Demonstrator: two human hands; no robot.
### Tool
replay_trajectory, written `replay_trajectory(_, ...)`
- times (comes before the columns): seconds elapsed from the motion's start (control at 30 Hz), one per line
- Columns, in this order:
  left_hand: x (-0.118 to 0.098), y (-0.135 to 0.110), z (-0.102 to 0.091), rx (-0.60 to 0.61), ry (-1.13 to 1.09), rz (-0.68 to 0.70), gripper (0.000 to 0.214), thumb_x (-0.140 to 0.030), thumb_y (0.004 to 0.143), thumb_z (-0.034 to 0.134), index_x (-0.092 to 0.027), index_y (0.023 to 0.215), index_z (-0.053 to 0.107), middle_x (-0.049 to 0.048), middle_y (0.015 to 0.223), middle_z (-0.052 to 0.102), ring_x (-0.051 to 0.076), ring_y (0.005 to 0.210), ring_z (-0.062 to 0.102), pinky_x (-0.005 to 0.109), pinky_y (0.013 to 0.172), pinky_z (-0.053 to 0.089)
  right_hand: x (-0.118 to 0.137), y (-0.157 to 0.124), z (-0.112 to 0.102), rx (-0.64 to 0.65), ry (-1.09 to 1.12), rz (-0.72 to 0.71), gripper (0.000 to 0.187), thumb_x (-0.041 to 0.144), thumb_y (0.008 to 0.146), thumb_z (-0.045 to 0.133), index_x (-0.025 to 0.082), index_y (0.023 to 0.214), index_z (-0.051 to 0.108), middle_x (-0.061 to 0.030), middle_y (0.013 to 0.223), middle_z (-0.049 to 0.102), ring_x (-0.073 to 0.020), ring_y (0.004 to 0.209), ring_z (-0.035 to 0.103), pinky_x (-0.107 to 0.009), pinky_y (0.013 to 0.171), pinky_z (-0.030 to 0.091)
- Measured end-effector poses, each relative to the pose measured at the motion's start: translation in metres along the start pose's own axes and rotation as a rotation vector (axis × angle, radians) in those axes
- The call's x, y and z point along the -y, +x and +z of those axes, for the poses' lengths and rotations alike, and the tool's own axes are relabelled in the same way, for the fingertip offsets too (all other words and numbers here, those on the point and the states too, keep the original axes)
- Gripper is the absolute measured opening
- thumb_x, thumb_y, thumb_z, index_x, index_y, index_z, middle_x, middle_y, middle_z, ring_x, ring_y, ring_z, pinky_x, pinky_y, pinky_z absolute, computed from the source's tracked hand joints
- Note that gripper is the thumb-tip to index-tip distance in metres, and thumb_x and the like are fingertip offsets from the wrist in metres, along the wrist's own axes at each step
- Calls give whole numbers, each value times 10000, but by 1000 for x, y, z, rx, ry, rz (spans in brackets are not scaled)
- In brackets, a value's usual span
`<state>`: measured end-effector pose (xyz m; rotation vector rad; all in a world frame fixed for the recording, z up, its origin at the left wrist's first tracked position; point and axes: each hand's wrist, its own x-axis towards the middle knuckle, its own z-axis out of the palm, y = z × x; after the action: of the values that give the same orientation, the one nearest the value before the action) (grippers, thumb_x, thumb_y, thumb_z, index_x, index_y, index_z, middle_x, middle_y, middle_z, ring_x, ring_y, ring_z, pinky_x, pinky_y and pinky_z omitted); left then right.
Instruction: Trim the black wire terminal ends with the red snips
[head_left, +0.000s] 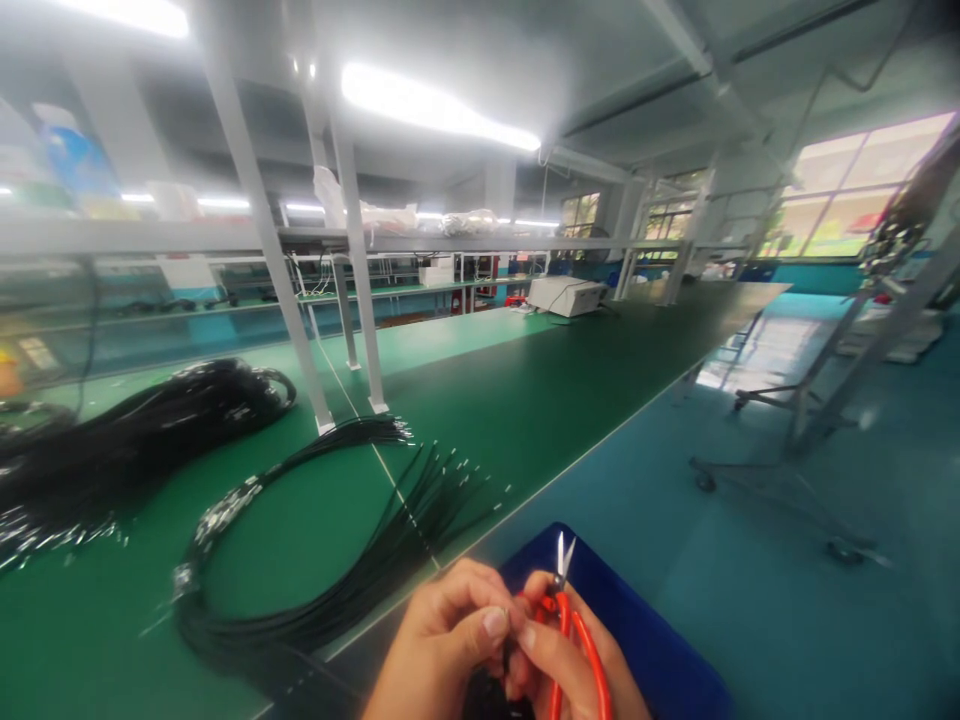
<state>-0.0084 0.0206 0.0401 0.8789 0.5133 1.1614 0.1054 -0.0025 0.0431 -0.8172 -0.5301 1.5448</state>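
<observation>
My left hand (pixel 448 632) is closed, thumb and fingers pinched on a thin black cable, only a short dark part of which shows between the two hands. Red-handled scissors (pixel 562 610) rest in my right hand (pixel 589 650), their blades pointing up and slightly apart. The fingertips of my right hand meet those of my left at the same cable. Below the hands, more black strands are partly hidden. On the green table, a curved bundle of black cables (pixel 277 625) fans out toward my hands, its tips pale.
A larger heap of black cables (pixel 150 425) lies at the left. A blue bin (pixel 660 640) sits beneath my hands. Shelf posts (pixel 360 270) rise from the green table (pixel 480 390), with a white box (pixel 566 296) farther back. A wheeled metal stand (pixel 795 420) is on the right.
</observation>
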Motion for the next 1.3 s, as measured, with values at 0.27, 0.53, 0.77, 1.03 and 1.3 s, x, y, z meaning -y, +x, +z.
replay_trajectory(0.27,6,-4,3,-148,-28,3,234,-335,707,768,-125,719,666,-22,568,561,87,481,533,201,485,408,-8,5,1,-45,23,-63,324,271,556,860,182,706,588,48,535,614,-92,427,533,-185,427,444)
replay_trajectory(0.53,8,-1,-2,-196,-44,37,277,-317,595,844,-133,616,638,-12,671,594,74,458,540,204,452,417,-6,5,2,-46,120,-43,294,221,542,858,189,733,636,20,602,658,-100,484,562,-196,478,478)
replay_trajectory(0.77,3,-2,-5,-89,121,55,266,-375,730,742,-156,795,606,-1,564,631,105,510,542,212,524,419,-4,5,4,-55,108,-17,283,223,554,850,189,744,644,15,616,661,-115,515,582,-211,495,494)
replay_trajectory(1.03,-8,-12,-6,-383,827,488,92,-191,813,597,-216,813,686,37,808,631,174,737,578,245,681,448,-3,9,7,-70,163,-38,332,190,527,859,199,751,615,38,592,658,-94,451,547,-196,433,458)
replay_trajectory(1.3,-10,-16,-2,-513,1045,610,110,-183,774,639,-255,767,721,70,920,669,213,780,611,248,713,462,-5,8,11,-95,147,-13,368,210,518,859,197,771,592,33,605,644,-106,469,550,-214,446,455)
